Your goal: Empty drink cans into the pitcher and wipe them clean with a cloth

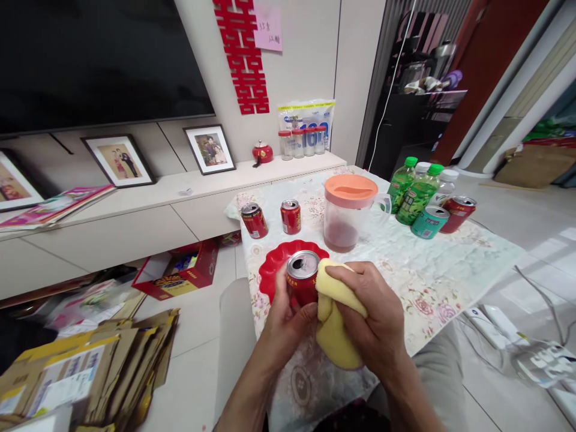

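My left hand (288, 321) is wrapped round an opened red drink can (302, 282), holding it upright above the near part of the table. In my right hand (375, 312) is a folded yellow cloth (337, 336), pressed against the can's right side. Behind the can lies a red scalloped plate (269, 273), partly hidden by the can and my left hand. Two more red cans, a left one (254, 221) and a right one (291, 217), stand beyond the plate. A clear pitcher (342, 225) with an orange lid holds a little reddish liquid.
Green-labelled bottles (413, 195), a teal can (429, 222) and another red can (459, 214) stand at the table's right. The table has a floral cloth (450, 270). Flattened cardboard (112, 372) and a red box (180, 273) lie on the left floor; power strips (490, 327) lie right.
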Tool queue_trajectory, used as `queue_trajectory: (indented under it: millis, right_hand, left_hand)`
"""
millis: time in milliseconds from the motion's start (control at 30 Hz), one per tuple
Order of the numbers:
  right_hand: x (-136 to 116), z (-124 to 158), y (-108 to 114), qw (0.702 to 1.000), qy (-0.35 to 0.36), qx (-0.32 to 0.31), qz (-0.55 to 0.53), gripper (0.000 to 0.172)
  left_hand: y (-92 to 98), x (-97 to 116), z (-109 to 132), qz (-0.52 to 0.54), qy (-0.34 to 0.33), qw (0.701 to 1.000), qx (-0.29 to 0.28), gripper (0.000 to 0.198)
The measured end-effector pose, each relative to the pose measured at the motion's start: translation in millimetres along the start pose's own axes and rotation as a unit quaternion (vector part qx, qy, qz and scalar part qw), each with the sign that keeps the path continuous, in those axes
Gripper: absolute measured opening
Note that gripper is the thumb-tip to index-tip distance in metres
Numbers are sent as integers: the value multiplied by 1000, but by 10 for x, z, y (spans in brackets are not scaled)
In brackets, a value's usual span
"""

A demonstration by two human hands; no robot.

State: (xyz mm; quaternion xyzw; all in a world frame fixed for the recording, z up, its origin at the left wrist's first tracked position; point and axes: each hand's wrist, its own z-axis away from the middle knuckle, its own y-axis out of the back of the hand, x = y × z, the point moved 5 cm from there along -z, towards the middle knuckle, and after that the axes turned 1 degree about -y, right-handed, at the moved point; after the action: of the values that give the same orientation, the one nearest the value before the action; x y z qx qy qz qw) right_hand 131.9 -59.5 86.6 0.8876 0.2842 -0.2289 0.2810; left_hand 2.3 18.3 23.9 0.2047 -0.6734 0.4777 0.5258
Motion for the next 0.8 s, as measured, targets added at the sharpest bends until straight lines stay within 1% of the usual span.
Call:
queue_trajectory:
  millis: [67, 200, 267, 400, 500, 600, 667, 800]
  right_hand:
    - [16, -8, -22, 1000, 5, -22, -2, 37]
    - [125, 39, -72, 997, -7, -73, -16, 34]
    - [189, 83, -96, 995, -18, -101, -15, 34]
    - [320, 183, -143, 985, -62, -163, 12, 38]
    - [389, 232, -165, 976, -100, -186, 55, 40]
    - [402, 244, -177, 973, -118, -175, 90, 41]
    - [368, 229, -174, 981, -105, -140, 83, 40]
    - [262, 156, -144, 996, -64, -61, 23, 37]
  left_hand:
    - [13, 9, -13, 0, 3, 1000, 2, 87]
    - [70, 46, -58, 17, -10, 1000, 15, 92]
    - [96, 41, -91, 26, 0, 999, 18, 89]
    - [147, 31, -164, 37, 9, 999, 29, 77]
    - [157, 30, -193, 53, 9, 998, 33, 79]
    - [141, 5, -184, 56, 20, 998, 26, 81]
    - [130, -25, -171, 44, 31, 998, 14, 81]
    - [108, -79, -167, 25, 37, 999, -23, 84]
